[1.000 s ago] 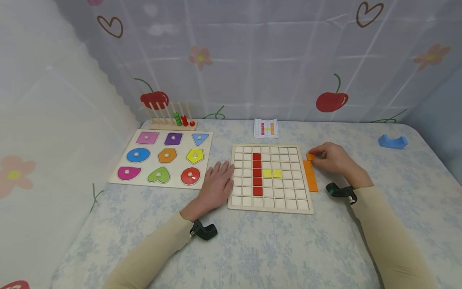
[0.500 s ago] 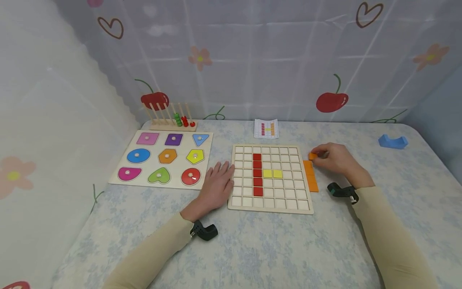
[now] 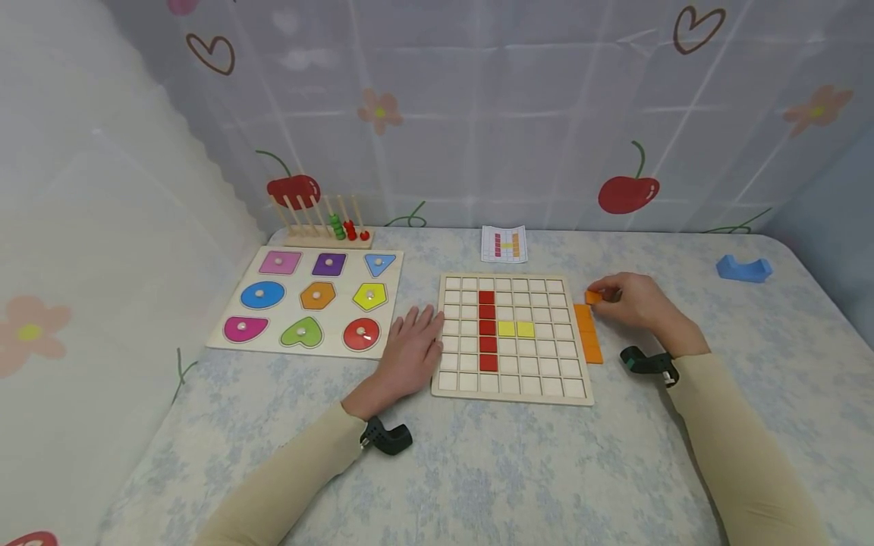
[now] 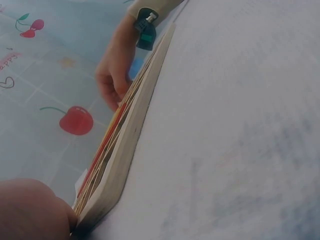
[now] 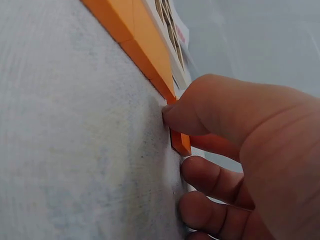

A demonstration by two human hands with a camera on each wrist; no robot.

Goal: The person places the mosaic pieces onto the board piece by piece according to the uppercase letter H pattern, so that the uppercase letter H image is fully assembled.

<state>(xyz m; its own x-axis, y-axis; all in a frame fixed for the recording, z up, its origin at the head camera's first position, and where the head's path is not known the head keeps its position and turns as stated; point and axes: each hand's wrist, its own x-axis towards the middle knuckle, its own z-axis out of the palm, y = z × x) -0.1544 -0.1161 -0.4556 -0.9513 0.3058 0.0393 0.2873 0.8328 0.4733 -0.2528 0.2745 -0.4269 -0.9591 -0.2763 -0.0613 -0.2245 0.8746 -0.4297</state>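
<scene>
A wooden grid board lies flat, with a column of red square tiles and two yellow tiles set in its cells. My left hand lies flat with fingers extended, its fingertips touching the board's left edge. At the board's right side, my right hand pinches an orange square tile between thumb and fingers; in the right wrist view this orange tile is tilted up. Just below it, a row of orange tiles lies along the board's right edge.
A printed pattern card lies behind the board. To the left is a shape puzzle board with knobbed pieces, and behind it a peg rack with green and red beads. A blue curved block sits at the far right.
My right hand has drawn the pinched orange tile slightly to the right, away from the row and the board. The left hand stays in place.
</scene>
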